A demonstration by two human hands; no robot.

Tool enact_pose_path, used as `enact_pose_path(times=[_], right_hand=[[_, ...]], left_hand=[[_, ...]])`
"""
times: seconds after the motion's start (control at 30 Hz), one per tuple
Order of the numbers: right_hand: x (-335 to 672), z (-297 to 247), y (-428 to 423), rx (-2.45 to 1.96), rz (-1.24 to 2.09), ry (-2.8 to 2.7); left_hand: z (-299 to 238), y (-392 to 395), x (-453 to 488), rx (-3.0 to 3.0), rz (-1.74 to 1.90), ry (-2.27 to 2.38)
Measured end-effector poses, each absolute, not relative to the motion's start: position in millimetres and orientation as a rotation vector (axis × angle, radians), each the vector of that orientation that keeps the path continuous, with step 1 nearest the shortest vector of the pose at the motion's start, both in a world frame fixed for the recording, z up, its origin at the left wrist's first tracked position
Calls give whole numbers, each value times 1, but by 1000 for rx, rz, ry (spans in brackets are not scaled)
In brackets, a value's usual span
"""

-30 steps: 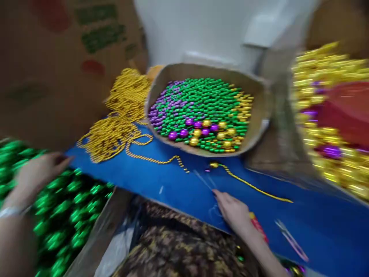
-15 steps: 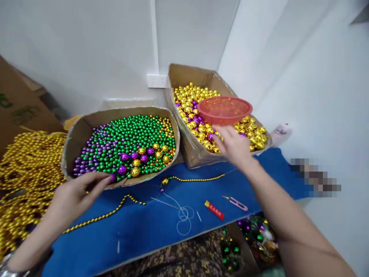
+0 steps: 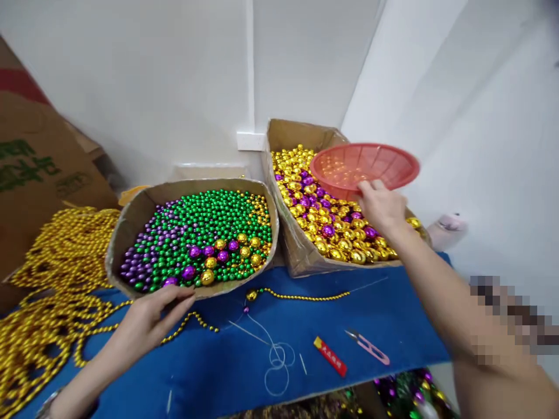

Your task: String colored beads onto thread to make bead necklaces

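My right hand (image 3: 382, 206) is closed on the near rim of a red plastic basket (image 3: 386, 166), tilted above the right-hand cardboard box (image 3: 297, 250). Large gold and purple balls (image 3: 336, 250) fill that box. My left hand (image 3: 159, 314) is at the near rim of the left-hand cardboard box (image 3: 114, 256), thumb and fingertips pressed together; what they hold, if anything, is hidden. This box contains small green, purple and gold beads (image 3: 209, 215), with several larger gold and purple balls (image 3: 209, 263) on top near the front.
On the blue tabletop (image 3: 236, 372) lie a gold bead string (image 3: 305, 297), loose thread (image 3: 279, 364), a red packet (image 3: 331, 356) and pink-handled thread snips (image 3: 369, 347). Gold bead strands (image 3: 48, 314) are heaped at left. A power socket (image 3: 250, 141) is on the wall.
The red basket has been raised and tilted, moving right with my right hand and uncovering more balls. My left hand has moved right and down, off the purple ball. The view has shifted.
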State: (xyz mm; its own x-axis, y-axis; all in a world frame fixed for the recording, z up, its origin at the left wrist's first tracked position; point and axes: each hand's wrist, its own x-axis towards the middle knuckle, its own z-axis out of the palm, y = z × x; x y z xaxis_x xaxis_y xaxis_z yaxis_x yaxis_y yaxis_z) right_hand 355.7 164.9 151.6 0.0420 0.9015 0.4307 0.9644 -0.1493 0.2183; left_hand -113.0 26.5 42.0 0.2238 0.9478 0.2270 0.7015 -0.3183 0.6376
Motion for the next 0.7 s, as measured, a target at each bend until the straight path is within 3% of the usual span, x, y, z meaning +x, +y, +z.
enact_pose_path(times=[0.2,0.37,0.5,0.7], right_hand=[[253,144,90,-1159,-944,-2071],[146,87,30,-436,-455,-2242],[81,63,7,-183,87,-2364],[20,56,-27,219,49,-2378]], left_hand=[[74,-7,-90,1359,1219,1146],[73,-64,-101,1026,1603,1268],[68,-121,-102,815,1815,1527],[87,-206,-123,519,2276,1891]])
